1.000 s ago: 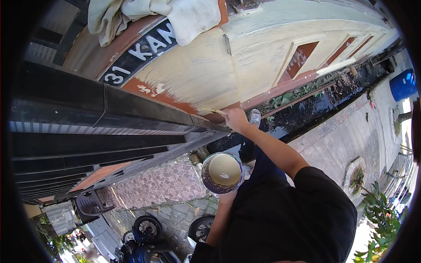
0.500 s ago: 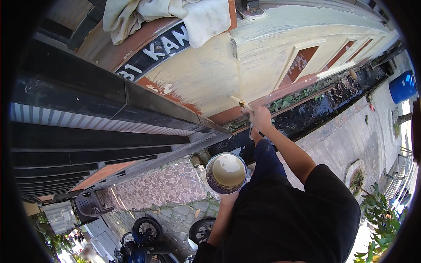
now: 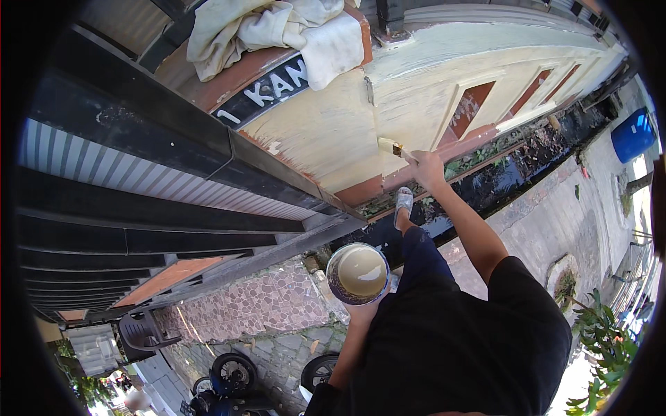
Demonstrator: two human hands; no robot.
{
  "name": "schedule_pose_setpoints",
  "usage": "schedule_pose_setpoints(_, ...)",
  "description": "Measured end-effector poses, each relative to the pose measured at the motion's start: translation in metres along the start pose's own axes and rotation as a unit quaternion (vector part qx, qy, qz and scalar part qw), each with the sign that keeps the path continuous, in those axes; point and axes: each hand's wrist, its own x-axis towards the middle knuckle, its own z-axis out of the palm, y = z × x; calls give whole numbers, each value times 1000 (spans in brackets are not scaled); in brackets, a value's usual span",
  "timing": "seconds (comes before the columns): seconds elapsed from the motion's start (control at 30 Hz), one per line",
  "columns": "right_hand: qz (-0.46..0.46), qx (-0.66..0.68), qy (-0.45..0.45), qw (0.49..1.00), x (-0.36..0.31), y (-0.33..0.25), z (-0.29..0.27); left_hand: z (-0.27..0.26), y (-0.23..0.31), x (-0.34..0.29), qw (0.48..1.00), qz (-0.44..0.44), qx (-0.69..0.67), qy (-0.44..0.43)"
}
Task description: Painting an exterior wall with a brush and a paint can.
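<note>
My left hand (image 3: 362,313) grips a small paint bucket (image 3: 337,290) from below and along its near side; cream paint (image 3: 361,265) fills part of it. Further ahead, my right hand (image 3: 427,170) is closed around the handle of a paintbrush (image 3: 397,149). The brush's pale bristles point left and appear to touch the low wall (image 3: 326,142), just beside a vertical joint. Cream paint covers much of this wall in streaky strokes, while reddish-brown shows at its lower edge and near the dark sign (image 3: 274,87).
A pale cloth (image 3: 253,35) drapes over the wall top. Black metal gate bars (image 3: 139,215) stand at the left. Below the wall runs a dark water-filled ditch (image 3: 513,177), my sandalled foot (image 3: 404,200) at its edge. A blue barrel (image 3: 633,135) and parked motorcycles (image 3: 232,374) stand farther off.
My right hand and the brush have moved up and slightly right along the wall. The bucket stays nearly in place. The view has shifted a little, and my foot shows more.
</note>
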Motion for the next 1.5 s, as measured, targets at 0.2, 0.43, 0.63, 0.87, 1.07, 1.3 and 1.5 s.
schedule_pose_setpoints(0.2, -75, 32, -12, 997, -31, -73, -5, -4, 14, 6, 999, -10, -51, -5)
schedule_pose_setpoints(0.43, -120, 62, -21, 991, 26, -134, 15, -5, 61, 9, 998, 19, -65, 11)
schedule_pose_setpoints(0.63, -24, 27, 29, 999, 9, -49, -78, -7, 69, 10, 998, 41, -51, 20)
schedule_pose_setpoints(0.87, -157, 48, -28, 986, -12, -119, -35, -5, 65, 20, 996, 77, -44, 6)
schedule_pose_setpoints(1.07, -140, 64, -19, 988, 23, -159, 15, 2, 63, 20, 995, 54, -84, 13)
schedule_pose_setpoints(1.3, -31, -14, 47, 998, 11, -40, -89, -6, 61, 16, 998, 34, -53, 20)
schedule_pose_setpoints(1.5, -152, 66, -22, 986, -11, -133, -35, -3, 67, 17, 996, 61, -42, 41)
